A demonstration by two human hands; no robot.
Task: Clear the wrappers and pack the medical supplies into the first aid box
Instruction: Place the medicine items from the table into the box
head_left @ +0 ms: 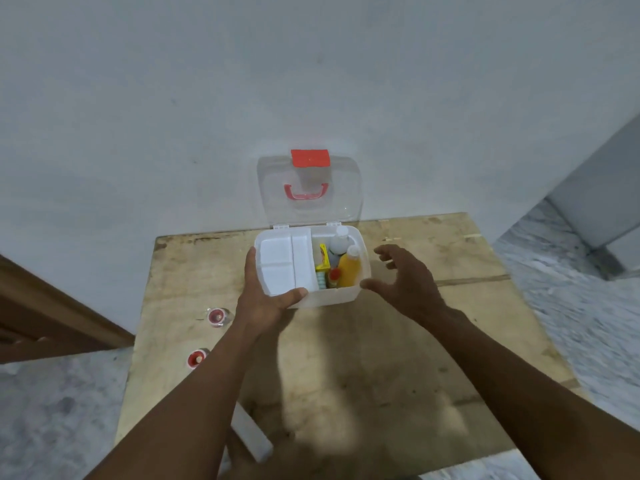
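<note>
Table [381, 358] far edge: first aid box [329, 299] lies crosswise. I see left hand [266, 299] gripping it, right hand [405, 282] released alongside.

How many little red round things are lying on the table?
2. One red round thing lies left of the left hand; the other sits nearer, by the table's left edge. Arms may hide more.
</note>
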